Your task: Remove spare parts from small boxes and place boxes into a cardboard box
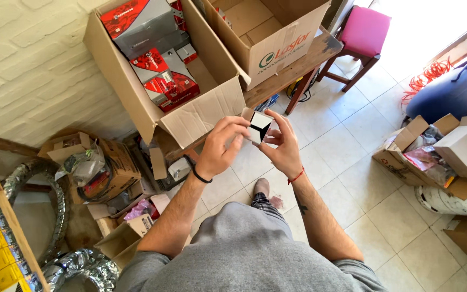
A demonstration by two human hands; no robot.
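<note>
At the bottom of the frame the person's grey shirt filled the near view, with both forearms reaching up toward the middle of the picture. There the left hand (220, 148) and the right hand (283, 145) met around a small box (259, 127), held in the air above the tiled floor (374, 211). The left hand's fingers curled over the box's near side, while the right hand pinched its far edge, thumb and fingers closed on the card; both hands were needed, it seemed, to steady so light a thing while its end was worked. The box looked pale and glossy, with a dark triangular opening where an end flap stood partly folded, and a brown cardboard flap showed at its top. A black band sat on the left wrist and a red cord on the right. Just beyond, in the upper left, a large open carton (152, 70) leaned on its side, red and grey packages stacked inside, likely within easy reach. Farther up stood a second carton (271, 32) on a wooden desk (298, 65), and a pink stool (364, 32) in the upper right.
</note>
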